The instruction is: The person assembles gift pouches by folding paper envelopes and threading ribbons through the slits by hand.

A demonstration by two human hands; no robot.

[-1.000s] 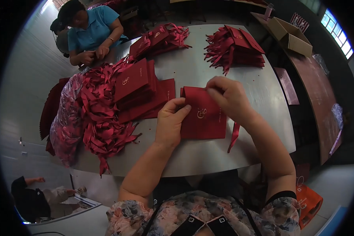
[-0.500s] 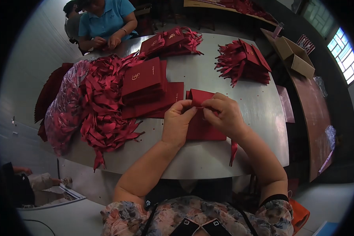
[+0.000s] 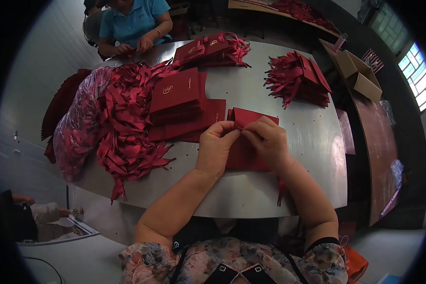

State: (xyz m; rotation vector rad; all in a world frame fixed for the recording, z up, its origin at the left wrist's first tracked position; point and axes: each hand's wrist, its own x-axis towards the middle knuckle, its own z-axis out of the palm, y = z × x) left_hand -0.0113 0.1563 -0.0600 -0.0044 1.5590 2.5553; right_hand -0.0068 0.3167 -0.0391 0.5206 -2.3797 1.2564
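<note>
A red paper bag (image 3: 251, 160) lies on the metal table in front of me, with its upper part folded up. My left hand (image 3: 215, 146) is closed at its upper left edge, thumb and forefinger pinching the bag. Right beside it, my right hand (image 3: 271, 141) pinches with thumb and forefinger what looks like the end of a ribbon against the bag. The two sets of fingertips nearly meet, and they hide the small part between them. Below my right wrist hangs a dark red ribbon (image 3: 281, 191) at the bag's lower right corner.
Left of the bag are stacked red bags (image 3: 175, 92) and a heap of loose ribbons (image 3: 128, 137) beside a plastic sack (image 3: 80, 125). Ribboned bags (image 3: 310, 78) lie at the back right. Across the metal table (image 3: 312, 142), a person in blue (image 3: 135, 21) works. A cardboard box (image 3: 355, 73) stands right.
My right hand has shifted slightly left and down, its fingertips closer to my left hand's. The whole view has tilted a little. My left hand keeps its pinch.
</note>
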